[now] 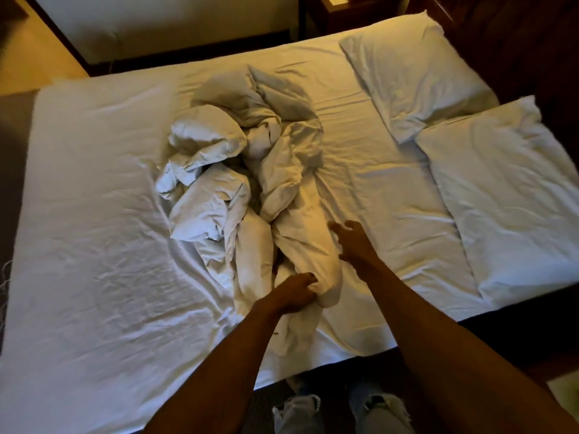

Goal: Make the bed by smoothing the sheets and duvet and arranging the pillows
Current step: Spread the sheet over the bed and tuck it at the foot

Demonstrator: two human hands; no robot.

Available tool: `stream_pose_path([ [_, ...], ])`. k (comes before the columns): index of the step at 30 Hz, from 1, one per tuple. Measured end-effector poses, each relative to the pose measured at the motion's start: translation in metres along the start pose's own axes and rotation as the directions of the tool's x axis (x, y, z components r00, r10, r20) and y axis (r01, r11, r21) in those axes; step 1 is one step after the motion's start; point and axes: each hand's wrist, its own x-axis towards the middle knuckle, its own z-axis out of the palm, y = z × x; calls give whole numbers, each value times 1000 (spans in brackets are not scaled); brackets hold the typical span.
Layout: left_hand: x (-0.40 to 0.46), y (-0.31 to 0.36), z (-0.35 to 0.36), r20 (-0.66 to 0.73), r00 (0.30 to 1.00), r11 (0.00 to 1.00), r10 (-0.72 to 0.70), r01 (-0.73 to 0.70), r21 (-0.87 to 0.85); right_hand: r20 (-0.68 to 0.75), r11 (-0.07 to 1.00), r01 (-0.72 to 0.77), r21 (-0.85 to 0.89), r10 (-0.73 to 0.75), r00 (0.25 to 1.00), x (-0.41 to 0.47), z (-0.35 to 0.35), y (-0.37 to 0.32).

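A white duvet [247, 170] lies crumpled in a heap in the middle of the bed, with one twisted end trailing toward the near edge. My left hand [294, 288] grips that near end, fingers curled into the cloth. My right hand [352, 242] hovers just right of the same roll with fingers spread and half curled, holding nothing. The fitted sheet [94, 230] is wrinkled across the mattress. Two white pillows lie flat at the right end: the far pillow [413, 79] and the near pillow [507, 189].
A dark headboard [517, 42] runs along the right. A wooden nightstand [332, 14] stands at the far corner, and a dark baseboard and pale wall [156, 23] lie beyond the bed. My legs in pale ripped jeans [341, 411] stand at the near edge.
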Motion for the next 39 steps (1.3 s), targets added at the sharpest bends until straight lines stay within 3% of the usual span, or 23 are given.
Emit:
stream_pose_path([
  [2,-16,4,7,20,999,998,-43,43,-44,156,935,67,-347,-13,988,-13,19,0],
  [4,-23,2,9,-3,999,968,-35,33,-248,228,769,177,-615,-42,973,-23,30,13],
  [5,-27,0,9,-15,999,928,-29,21,-371,239,713,212,-668,-64,969,-26,32,18],
  [9,-45,-18,8,26,987,661,-158,125,-740,312,832,246,-498,-93,946,-42,16,23],
  [12,-42,-27,3,16,943,391,-333,153,-907,271,947,105,-305,-19,963,-60,-10,17],
  [14,-27,-26,0,108,913,234,-394,213,-949,284,977,83,-198,-24,959,-72,-28,21],
  [17,-4,-11,3,173,931,37,-322,195,-980,238,1000,-18,-26,24,971,-90,-50,31],
  [22,17,33,17,17,917,-106,-398,-27,-994,102,977,-179,117,168,981,-85,-83,44],
  [24,20,43,14,-60,886,-69,-460,-103,-992,35,976,-198,86,196,980,-74,-96,57],
  [25,26,43,13,-131,864,16,-487,-141,-990,-22,980,-188,-66,187,982,-68,-101,64],
  [26,24,47,9,-240,843,149,-481,-191,-970,-86,954,-170,-248,153,984,-61,-105,69],
  [27,18,56,6,-351,832,349,-429,-206,-914,-179,955,-147,-257,103,979,-57,-108,71],
  [29,5,74,5,-508,839,682,-197,-255,-685,-287,988,-102,-112,66,956,-54,-101,61],
  [31,-6,92,18,-446,892,844,74,-295,-449,-304,994,87,-64,-102,947,-58,-86,35],
  [33,-12,99,38,-329,897,899,296,-378,-220,-149,971,220,-89,-232,961,-62,-72,3],
  [34,-17,102,47,-299,889,900,346,-404,-163,-60,969,208,-131,-217,974,-61,-68,-7],
  [35,-18,98,50,-284,901,912,328,-381,-154,5,949,185,-255,-190,982,-59,-67,-13],
  [37,-23,94,48,-231,921,927,314,-351,-136,107,784,173,-597,-135,985,-55,-70,-10],
  [38,-25,90,44,-191,930,929,313,-342,-143,110,698,161,-698,-118,987,-52,-72,-3],
  [39,-27,84,40,-115,946,927,303,-321,-194,94,682,138,-718,-102,990,-50,-74,3],
])
